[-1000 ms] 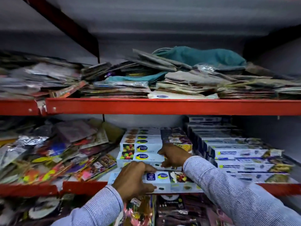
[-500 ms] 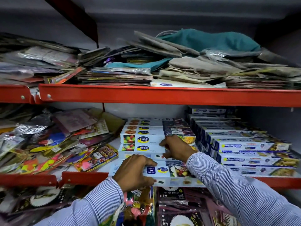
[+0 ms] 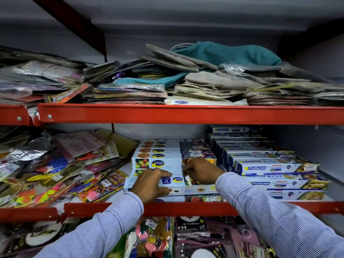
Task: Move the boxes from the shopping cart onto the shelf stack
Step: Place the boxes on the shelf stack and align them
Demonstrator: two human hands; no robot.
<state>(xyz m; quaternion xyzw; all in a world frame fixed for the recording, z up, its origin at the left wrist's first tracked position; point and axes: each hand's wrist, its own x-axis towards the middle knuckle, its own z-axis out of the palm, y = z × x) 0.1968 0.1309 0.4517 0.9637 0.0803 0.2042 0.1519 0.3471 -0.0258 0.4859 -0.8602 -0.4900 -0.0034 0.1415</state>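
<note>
A stepped stack of white cling wrap boxes sits in the middle of the red-edged middle shelf. The front white box, printed with fruit pictures and a blue "30 Metre" label, lies on top of another box at the shelf's front. My left hand rests flat on its left half, fingers spread over the top. My right hand presses with curled fingers at the box's back edge, against the stack behind. Both sleeves are striped. No shopping cart is in view.
Blue and white Freshwrapp boxes are stacked to the right of the white ones. Loose colourful foil packets pile up on the left. The upper shelf holds flat packets and teal cloth. Balloon packs fill the shelf below.
The front box has slid further back onto the shelf, closer to the stack. Both hands moved inward with it, and the camera view has shifted slightly.
</note>
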